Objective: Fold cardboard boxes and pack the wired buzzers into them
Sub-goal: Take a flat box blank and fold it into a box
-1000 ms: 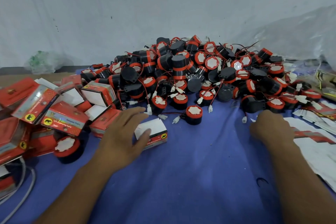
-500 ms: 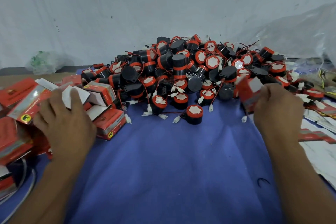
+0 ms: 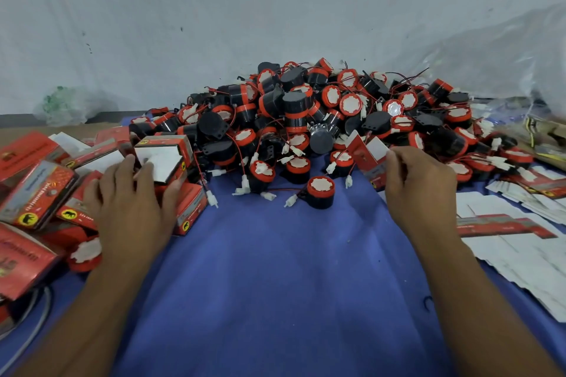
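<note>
A blue cloth [image 3: 275, 269] covers the lower centre. At left centre the left hand [image 3: 131, 202] lies with fingers spread and fairly straight on folded red cardboard boxes [image 3: 36, 190]. At right centre the right hand [image 3: 419, 190] pinches a flat red-and-white cardboard box blank [image 3: 363, 156]. Behind, mid-frame, black-and-red wired buzzers [image 3: 306, 107] lie heaped.

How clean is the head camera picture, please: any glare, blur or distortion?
Head view: light is soft and even, with only faint shadows under the left hand and right hand; one small glare spot on a shiny-faced buzzer; print on the red boxes at the left edge is smeared and hard to read; the wide-angle lens stretches the frame edges.
</note>
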